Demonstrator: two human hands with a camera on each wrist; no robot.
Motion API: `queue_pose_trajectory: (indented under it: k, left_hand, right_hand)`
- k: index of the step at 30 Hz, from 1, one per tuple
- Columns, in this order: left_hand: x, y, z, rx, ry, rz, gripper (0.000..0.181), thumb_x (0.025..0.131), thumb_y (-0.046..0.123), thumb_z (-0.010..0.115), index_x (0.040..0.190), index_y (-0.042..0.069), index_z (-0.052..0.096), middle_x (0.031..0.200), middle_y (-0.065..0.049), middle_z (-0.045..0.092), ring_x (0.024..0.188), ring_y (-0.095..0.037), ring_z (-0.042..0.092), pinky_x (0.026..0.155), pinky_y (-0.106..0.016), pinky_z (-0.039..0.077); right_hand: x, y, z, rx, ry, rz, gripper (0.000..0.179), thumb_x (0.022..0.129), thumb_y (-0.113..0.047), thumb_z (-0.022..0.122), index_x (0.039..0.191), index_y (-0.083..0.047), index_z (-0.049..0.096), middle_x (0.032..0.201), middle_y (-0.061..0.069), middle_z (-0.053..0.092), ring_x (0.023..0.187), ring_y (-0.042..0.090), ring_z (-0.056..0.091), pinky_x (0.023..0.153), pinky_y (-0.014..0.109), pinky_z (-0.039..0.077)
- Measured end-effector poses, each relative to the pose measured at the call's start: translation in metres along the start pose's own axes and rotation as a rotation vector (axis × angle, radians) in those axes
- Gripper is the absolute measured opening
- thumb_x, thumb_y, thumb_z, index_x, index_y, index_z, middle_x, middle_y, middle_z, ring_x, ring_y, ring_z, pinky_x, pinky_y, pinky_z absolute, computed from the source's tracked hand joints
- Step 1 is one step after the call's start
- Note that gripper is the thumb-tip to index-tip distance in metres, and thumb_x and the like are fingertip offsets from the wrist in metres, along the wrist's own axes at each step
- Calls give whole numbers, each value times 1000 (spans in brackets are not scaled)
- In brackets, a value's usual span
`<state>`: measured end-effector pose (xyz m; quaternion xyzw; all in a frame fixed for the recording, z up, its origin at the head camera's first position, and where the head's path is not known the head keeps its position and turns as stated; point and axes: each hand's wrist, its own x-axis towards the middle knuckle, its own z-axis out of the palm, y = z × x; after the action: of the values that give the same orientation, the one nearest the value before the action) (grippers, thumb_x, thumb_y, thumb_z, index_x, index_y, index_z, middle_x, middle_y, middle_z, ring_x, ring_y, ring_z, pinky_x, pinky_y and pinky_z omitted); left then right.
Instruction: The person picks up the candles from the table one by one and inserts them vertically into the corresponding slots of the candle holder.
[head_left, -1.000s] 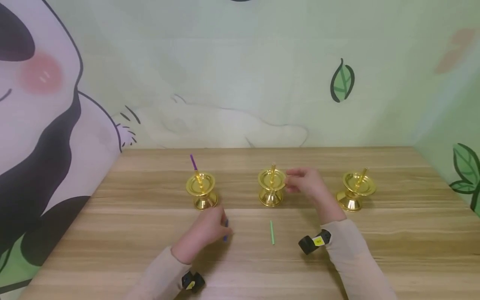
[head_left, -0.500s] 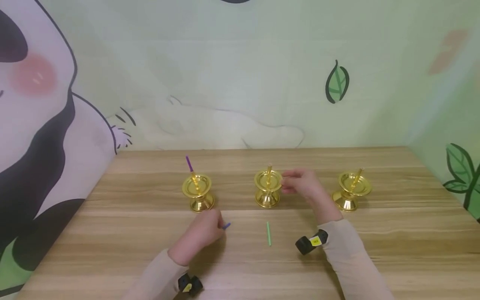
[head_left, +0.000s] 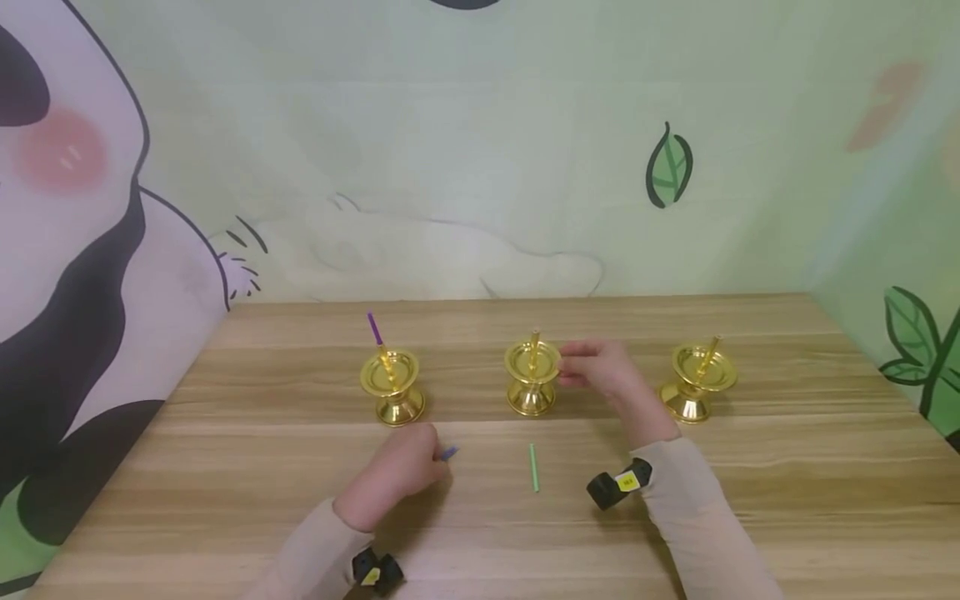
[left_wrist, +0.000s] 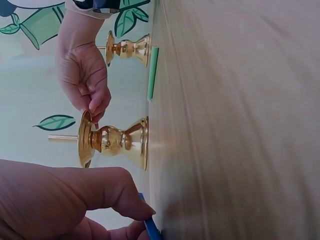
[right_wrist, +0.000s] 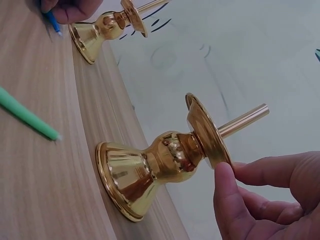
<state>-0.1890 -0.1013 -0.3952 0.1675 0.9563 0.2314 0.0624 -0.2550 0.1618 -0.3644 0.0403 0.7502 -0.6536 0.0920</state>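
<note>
My left hand (head_left: 396, 468) pinches a thin blue candle (head_left: 449, 453) between thumb and fingers, close over the wooden table. In the right wrist view a pale wick tip pokes from the blue candle (right_wrist: 52, 23). My right hand (head_left: 602, 369) grips the dish rim of the middle gold candle holder (head_left: 531, 400) from its right side, thumb and finger on the edge. That holder stands upright, and its central tube (right_wrist: 245, 120) carries no candle. A purple candle (head_left: 374, 328) leans from the tube of the left gold holder (head_left: 401, 407).
A green candle (head_left: 534, 467) lies on the table (head_left: 495, 533) in front of the middle holder. Farther right, beside my right forearm, stands another gold holder (head_left: 686, 406) with a bare tube. A painted wall (head_left: 420, 150) rises behind the table's back edge.
The blue candle has turned in my left fingers from nearly upright in the view to slanting up to the right. My right hand stays on the middle holder's rim. The head view has shifted slightly.
</note>
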Motion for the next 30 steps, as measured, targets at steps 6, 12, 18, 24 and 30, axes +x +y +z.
queue_pose_trajectory:
  k: [6,12,18,24,30]
  left_hand:
    - [0,0,-4,-21,11,-27,36,71,4,66,52,14,38,50,6,35,47,-10,35,44,-21,29]
    - [4,-1,-9,-51,141,-9,18,74,1,64,71,8,48,61,-1,46,56,-14,44,48,-26,39]
    - [4,2,-12,-98,198,43,17,76,-1,64,85,5,51,67,-2,50,61,-15,47,53,-27,43]
    - [6,8,-21,-172,238,91,19,74,-4,62,90,3,56,72,-2,55,66,-13,50,59,-26,46]
    - [7,11,-34,-260,216,75,13,79,-4,63,89,1,57,78,-6,58,71,-16,53,63,-26,51]
  right_hand:
    - [1,-1,1,26,-3,26,38,90,8,53,126,20,45,114,30,58,67,4,62,74,19,57]
    - [1,-1,1,25,0,38,38,91,7,53,126,18,46,116,31,58,68,4,62,71,17,56]
    - [1,2,0,40,-4,38,38,90,8,53,126,18,47,111,28,61,68,5,63,72,17,56]
    - [1,5,-3,111,-52,6,39,90,11,50,126,23,41,93,14,65,68,5,64,72,17,56]
    - [2,3,-2,124,-45,28,40,89,11,51,127,22,42,89,10,66,68,6,64,73,18,57]
